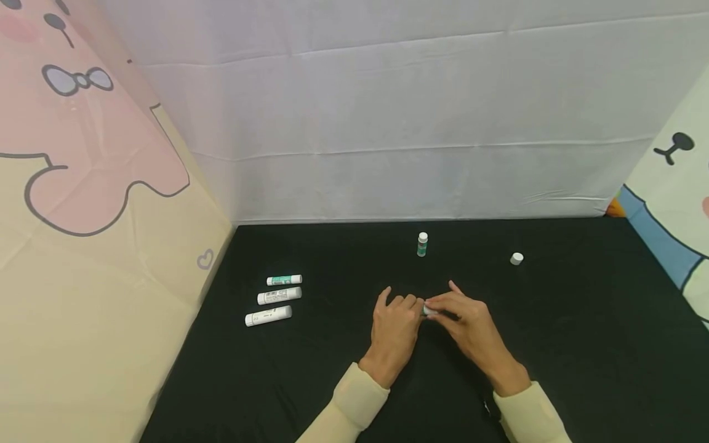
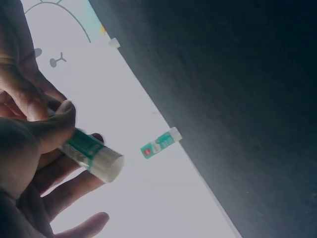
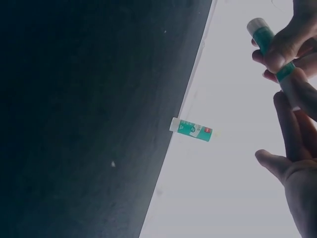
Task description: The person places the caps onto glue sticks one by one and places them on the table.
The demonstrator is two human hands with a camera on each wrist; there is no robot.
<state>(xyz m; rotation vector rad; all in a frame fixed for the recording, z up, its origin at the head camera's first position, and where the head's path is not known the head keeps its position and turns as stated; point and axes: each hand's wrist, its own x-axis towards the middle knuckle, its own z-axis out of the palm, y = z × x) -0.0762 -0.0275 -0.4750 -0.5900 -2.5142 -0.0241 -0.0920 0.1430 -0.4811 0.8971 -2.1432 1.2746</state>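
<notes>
My left hand (image 1: 394, 326) grips a green-and-white glue stick (image 2: 91, 151) round its labelled body, thumb laid along it in the left wrist view. One white end (image 3: 257, 25) pokes out past the left fingers. At the other end, my right hand (image 1: 468, 320) pinches the stick between thumb and fingertips. In the head view the fingers cover most of it, and only a small white and green piece shows between the two hands.
Beyond the hands, another green glue stick (image 1: 422, 245) stands upright on the black tabletop (image 1: 343, 258). A small white cap (image 1: 517, 259) sits farther right. Three glue sticks lie at left: one green-labelled (image 1: 285, 280), two mostly white, the nearest (image 1: 268, 316) lowest. Cloth walls surround the table.
</notes>
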